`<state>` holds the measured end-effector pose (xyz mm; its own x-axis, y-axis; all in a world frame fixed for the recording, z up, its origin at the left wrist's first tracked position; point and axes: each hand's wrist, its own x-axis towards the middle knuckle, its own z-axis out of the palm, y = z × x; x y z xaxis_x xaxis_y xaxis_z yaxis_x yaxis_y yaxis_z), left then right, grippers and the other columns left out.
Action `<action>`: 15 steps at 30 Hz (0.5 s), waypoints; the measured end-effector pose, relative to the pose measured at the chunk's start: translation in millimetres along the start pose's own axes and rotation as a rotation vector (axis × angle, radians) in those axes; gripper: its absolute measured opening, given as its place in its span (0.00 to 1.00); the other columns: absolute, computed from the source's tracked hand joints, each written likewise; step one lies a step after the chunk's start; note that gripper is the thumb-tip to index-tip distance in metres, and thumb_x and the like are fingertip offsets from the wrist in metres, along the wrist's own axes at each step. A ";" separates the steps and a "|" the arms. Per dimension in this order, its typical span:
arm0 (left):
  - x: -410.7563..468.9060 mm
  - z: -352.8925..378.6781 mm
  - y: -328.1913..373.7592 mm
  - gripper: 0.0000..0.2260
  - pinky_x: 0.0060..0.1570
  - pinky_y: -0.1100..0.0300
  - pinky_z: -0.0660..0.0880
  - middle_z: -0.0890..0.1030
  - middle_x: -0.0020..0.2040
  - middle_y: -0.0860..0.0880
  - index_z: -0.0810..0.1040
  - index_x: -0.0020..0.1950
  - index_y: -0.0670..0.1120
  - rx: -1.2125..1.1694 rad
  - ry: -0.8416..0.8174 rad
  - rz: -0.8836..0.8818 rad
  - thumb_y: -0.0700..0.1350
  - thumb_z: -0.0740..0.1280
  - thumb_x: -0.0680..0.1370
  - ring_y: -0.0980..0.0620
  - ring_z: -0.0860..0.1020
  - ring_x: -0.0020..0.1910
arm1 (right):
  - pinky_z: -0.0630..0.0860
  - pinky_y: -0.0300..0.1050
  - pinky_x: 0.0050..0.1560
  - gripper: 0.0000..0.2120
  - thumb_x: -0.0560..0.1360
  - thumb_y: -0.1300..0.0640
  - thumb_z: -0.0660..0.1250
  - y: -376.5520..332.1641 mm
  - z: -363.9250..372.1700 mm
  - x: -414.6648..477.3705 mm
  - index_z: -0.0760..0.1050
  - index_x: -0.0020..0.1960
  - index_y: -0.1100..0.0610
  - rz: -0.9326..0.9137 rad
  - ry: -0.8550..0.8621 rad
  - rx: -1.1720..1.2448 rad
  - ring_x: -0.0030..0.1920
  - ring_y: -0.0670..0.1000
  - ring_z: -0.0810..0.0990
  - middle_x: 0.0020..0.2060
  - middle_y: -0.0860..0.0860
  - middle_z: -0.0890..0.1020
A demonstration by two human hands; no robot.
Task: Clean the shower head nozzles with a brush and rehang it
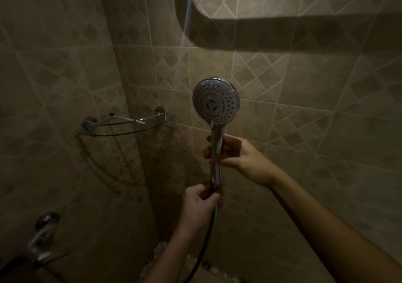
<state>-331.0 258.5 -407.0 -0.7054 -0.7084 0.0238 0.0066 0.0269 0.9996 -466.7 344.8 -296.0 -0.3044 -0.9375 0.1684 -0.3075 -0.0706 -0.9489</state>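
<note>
A chrome shower head (216, 101) stands upright in front of the tiled wall, its round nozzle face turned toward me. My right hand (235, 154) grips the middle of its handle from behind. Lower down, my left hand (199, 202) pinches the bottom end of the handle where the dark hose (206, 243) joins and hangs down. A thin white brush (128, 118) with a dark tip lies on the glass corner shelf (121, 131) to the left, apart from both hands.
Beige diamond-patterned tiles cover both walls, which meet in a corner behind the shelf. A chrome tap fitting (42, 237) sticks out at the lower left. A broad dark shadow crosses the upper right wall. The light is dim.
</note>
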 end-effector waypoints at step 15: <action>-3.7 -3.6 8.0 0.05 0.45 0.34 0.79 0.85 0.38 0.39 0.86 0.43 0.44 0.011 -0.032 0.079 0.44 0.74 0.76 0.35 0.84 0.43 | 0.81 0.53 0.60 0.14 0.76 0.62 0.72 -7.6 0.9 4.5 0.77 0.61 0.58 -0.066 0.064 -0.080 0.56 0.54 0.84 0.55 0.60 0.83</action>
<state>-325.8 258.8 -399.1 -0.7253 -0.6808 0.1019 0.0552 0.0900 0.9944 -464.9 340.8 -288.3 -0.3371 -0.9080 0.2488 -0.3990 -0.1016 -0.9113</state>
